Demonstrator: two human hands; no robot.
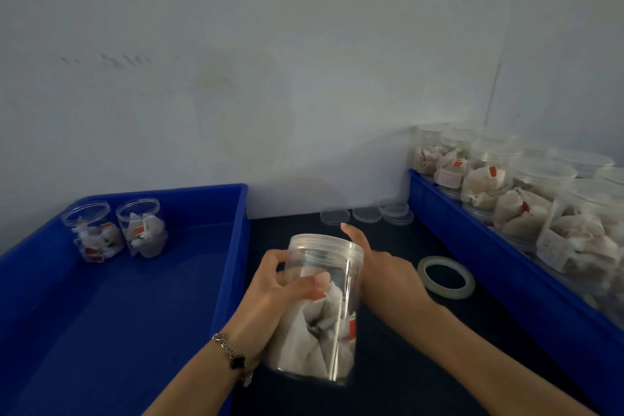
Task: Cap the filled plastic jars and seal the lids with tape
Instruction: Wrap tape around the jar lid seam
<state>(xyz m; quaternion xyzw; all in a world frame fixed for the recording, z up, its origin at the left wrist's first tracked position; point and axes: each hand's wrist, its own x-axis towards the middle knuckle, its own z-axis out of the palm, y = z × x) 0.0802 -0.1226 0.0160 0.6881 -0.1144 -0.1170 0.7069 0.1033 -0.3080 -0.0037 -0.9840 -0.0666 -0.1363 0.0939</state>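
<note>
Grip, left hand: left hand (270, 294) wraps the side of the clear jar (317, 311), thumb laid across the near face and fingers curled round the left wall.
Grip, right hand: right hand (381, 267) lies against the far right side of the jar just under the lid; fingers run up behind the plastic, one fingertip showing above the rim. Whether they curl round the jar or only press flat I cannot tell.
Jar: held between both hands over the dark table (405, 331), tipped slightly with its top leaning away to the far side; white paper pouches with red tags fill the lower half.
Lid: clear lid (326, 243) sits on the mouth of the held jar.
Tape: roll of clear tape (445, 275) lies flat on the table, just right of the right hand.
Spare lids: several loose clear lids (366, 214) rest on the far part of the table near the wall.
Left tray: blue tray (135, 314) on the left holds two filled jars (114, 230) standing in its far left corner, both apparently uncapped.
Right tray: second blue tray (506, 267) along the right edge carries rows of filled jars with lids (526, 186), packed close together.
Wrist: bracelet (233, 353) with a dark charm hangs on the left wrist.
Backdrop: pale wall (270, 78) stands behind the table.
</note>
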